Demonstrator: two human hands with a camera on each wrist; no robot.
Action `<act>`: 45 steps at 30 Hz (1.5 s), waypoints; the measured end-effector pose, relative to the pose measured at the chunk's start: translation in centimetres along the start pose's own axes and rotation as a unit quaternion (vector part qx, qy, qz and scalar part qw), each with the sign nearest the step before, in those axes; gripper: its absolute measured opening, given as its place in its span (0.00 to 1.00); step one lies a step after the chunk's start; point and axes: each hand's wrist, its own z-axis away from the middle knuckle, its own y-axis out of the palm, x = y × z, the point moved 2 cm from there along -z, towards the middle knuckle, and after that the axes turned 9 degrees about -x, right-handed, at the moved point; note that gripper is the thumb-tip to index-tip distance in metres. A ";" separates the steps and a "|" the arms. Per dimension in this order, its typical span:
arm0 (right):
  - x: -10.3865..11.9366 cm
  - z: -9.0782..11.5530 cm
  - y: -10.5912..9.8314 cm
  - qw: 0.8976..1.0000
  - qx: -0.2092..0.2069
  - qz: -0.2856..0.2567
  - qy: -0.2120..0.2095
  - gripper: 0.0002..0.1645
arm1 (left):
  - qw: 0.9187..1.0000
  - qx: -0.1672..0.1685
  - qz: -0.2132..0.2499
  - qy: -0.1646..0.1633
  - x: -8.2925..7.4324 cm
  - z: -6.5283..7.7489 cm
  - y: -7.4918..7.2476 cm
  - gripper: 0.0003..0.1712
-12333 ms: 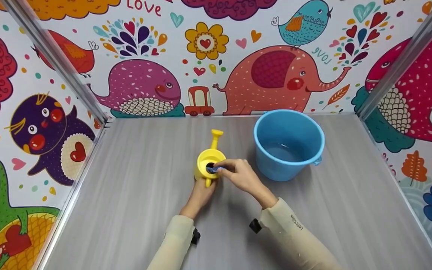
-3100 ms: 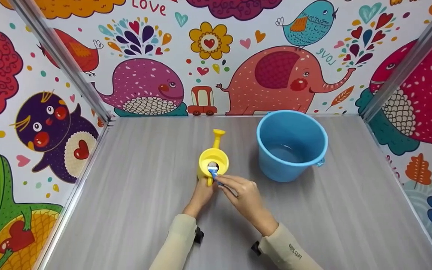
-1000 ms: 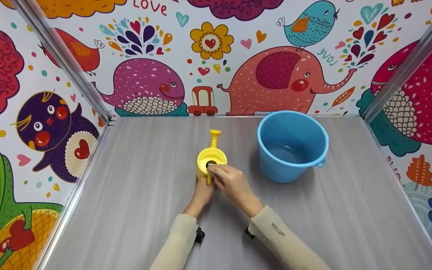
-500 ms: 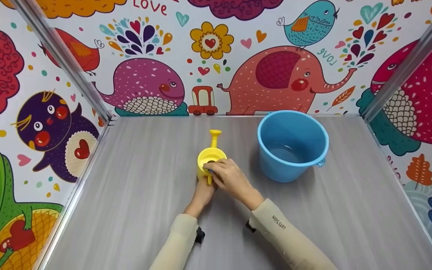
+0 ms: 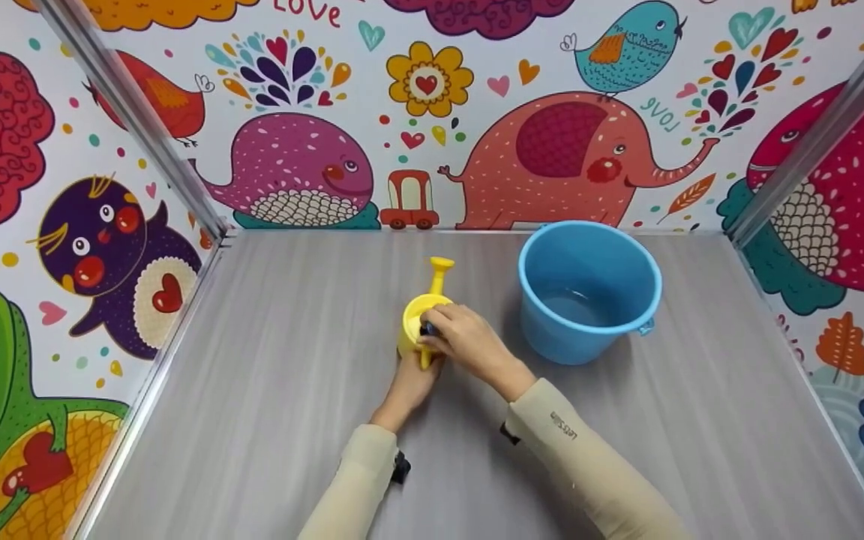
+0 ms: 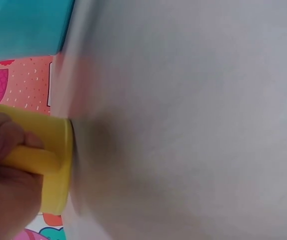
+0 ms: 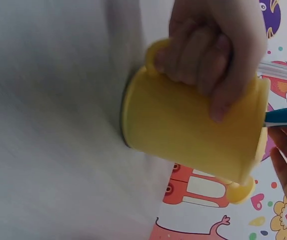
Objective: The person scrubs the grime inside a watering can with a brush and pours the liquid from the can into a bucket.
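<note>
A yellow toy watering can (image 5: 409, 341) stands on the table with its spout pointing to the far wall. My left hand (image 5: 409, 382) grips its handle; in the left wrist view the fingers curl round that handle (image 6: 31, 159). Over the can's mouth, my right hand (image 5: 473, 345) pinches a blue-handled brush (image 7: 286, 116). The brush's head is hidden inside the can. In the right wrist view my left thumb lies against the can's side, and the brush handle sticks out past the rim.
To the right of the can stands a large blue bucket (image 5: 589, 337), with nothing visible inside. The grey table (image 5: 289, 337) is bounded by walls printed with cartoon animals, with metal posts at both rear corners.
About three seconds ago the brush's bristles showed above the can's mouth; now they are down inside. My right hand has shifted and turned slightly over the rim. The bucket has stayed put.
</note>
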 end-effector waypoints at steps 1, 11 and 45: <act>-0.1 -0.2 -0.1 1.000 0.009 -0.004 0.008 0.17 | 1.000 0.002 -0.001 0.000 0.0 -0.1 0.0 0.27; 0.8 -2.8 -1.8 0.997 0.030 -0.044 0.061 0.21 | 1.000 0.007 -0.025 -0.010 -0.4 -0.3 -0.2 0.17; 0.1 0.2 -0.3 0.993 0.023 -0.058 0.102 0.13 | 1.000 0.001 -0.004 0.002 0.1 -0.2 0.0 0.17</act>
